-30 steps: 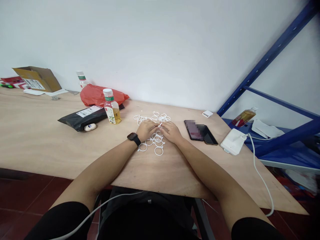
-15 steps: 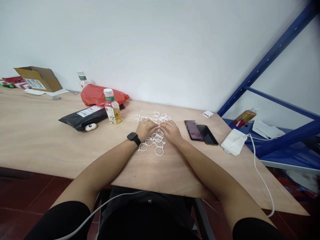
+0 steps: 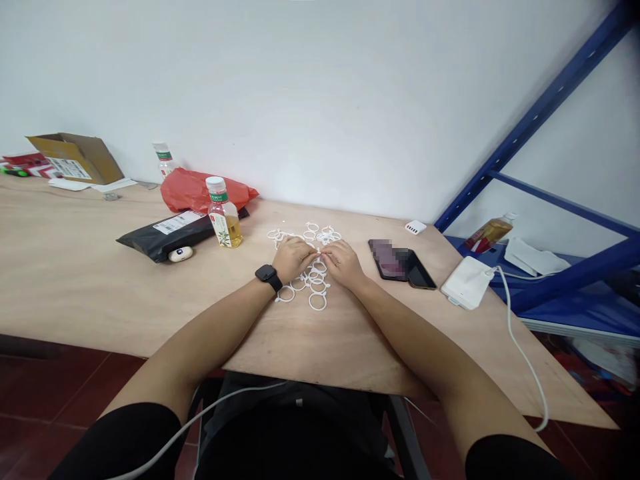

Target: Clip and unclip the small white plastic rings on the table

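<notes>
My left hand (image 3: 294,259), with a black watch (image 3: 269,277) on its wrist, and my right hand (image 3: 343,262) meet fingertip to fingertip above the table. Both are closed in a pinch on a small white plastic ring (image 3: 319,251), most of which the fingers hide. Several more white rings, each with a little tab or eyelet, lie around the hands. A loose front ring (image 3: 317,302) rests nearest to me, and a heap of rings (image 3: 327,234) lies just behind the fingers.
On the left are a tea bottle (image 3: 225,220), a black parcel (image 3: 165,233), a white earphone case (image 3: 181,254) and a red bag (image 3: 195,190). To the right lie two phones (image 3: 421,269) and a white power adapter (image 3: 467,283) with a cable. A blue rack (image 3: 540,127) stands at the table's right end.
Both hands stay together in nearly the same place, with only a slight shift of the fingers at the small white piece. The rings on the table lie as before.
</notes>
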Motion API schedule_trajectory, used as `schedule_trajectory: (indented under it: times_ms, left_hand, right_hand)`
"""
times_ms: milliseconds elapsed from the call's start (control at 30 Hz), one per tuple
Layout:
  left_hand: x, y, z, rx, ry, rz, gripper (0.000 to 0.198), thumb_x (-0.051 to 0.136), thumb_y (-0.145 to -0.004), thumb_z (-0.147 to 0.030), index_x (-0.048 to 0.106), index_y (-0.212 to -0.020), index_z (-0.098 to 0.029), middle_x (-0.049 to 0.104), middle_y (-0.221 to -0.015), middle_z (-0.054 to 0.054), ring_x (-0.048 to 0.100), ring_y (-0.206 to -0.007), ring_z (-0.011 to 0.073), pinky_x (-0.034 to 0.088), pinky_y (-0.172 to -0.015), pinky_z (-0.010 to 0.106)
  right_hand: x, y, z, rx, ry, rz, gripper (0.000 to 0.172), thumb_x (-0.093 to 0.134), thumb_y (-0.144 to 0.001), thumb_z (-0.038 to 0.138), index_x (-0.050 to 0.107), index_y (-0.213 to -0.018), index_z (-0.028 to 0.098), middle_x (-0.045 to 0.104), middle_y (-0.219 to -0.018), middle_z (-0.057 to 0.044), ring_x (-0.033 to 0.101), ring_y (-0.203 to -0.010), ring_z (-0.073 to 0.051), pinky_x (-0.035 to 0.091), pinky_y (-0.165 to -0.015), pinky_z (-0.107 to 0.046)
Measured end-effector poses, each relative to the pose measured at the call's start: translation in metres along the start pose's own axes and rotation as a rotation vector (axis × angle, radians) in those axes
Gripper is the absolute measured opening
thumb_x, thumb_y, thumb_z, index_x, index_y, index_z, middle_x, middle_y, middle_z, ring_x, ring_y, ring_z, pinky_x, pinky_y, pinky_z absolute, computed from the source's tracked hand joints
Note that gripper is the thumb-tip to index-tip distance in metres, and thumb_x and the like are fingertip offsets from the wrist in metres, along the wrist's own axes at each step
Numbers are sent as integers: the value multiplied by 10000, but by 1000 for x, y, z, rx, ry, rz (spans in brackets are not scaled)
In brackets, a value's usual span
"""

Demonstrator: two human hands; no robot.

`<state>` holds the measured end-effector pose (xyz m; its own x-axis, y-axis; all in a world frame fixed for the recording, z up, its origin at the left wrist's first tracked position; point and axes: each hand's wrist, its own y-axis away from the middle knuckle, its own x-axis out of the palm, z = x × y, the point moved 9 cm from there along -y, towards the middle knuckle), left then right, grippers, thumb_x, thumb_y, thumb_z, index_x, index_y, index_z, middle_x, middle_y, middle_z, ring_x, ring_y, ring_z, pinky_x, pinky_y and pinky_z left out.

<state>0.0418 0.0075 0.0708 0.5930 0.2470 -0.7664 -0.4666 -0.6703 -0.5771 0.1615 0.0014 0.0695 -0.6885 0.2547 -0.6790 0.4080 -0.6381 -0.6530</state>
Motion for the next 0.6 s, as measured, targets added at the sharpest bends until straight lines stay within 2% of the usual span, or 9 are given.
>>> schedule_trajectory:
  times_ms: [100,200,267,333,467,600]
  left_hand:
    - [1,-1,0,-8,34,6,328,457,-972,-418,729,-958,-235,739,-936,55,629,-928,201,394,-916,385]
    - [5,-1,3,-13,54,34,330,444,-975,-400,734,-963,-242,741,-924,47,633,-921,201,395,-920,388]
    - [8,0,12,-68,40,46,325,441,-971,-377,739,-956,-246,739,-938,48,627,-942,210,384,-943,405]
    - [11,2,24,-157,-2,43,281,478,-944,-343,738,-993,-250,722,-1037,62,601,-1022,240,367,-972,438]
    - [18,11,47,-319,-127,38,272,569,-863,-315,726,-1081,-276,621,-1253,105,479,-1197,327,312,-1008,532]
    - [21,14,56,-354,-142,29,199,597,-837,-312,745,-968,-289,627,-1225,98,457,-1196,331,279,-1011,554]
  right_hand:
    - [0,0,-2,38,-5,18,269,452,-950,338,653,-1098,237,679,-1083,-84,575,-1061,-249,435,-960,-432]
    - [3,1,-4,68,2,75,260,446,-948,319,668,-1047,228,698,-1008,-74,595,-993,-234,436,-930,-395]
    - [6,2,-7,83,23,112,244,452,-938,289,686,-939,221,706,-905,-60,607,-917,-219,433,-904,-372]
    - [9,3,-11,101,54,134,228,472,-920,263,692,-875,221,710,-871,-51,611,-889,-210,426,-896,-359]
    - [11,3,-20,153,115,145,217,493,-906,246,707,-875,230,713,-854,-40,618,-883,-204,423,-876,-342]
    - [13,4,-25,162,130,141,209,507,-900,248,714,-885,229,718,-861,-38,625,-876,-200,428,-866,-335]
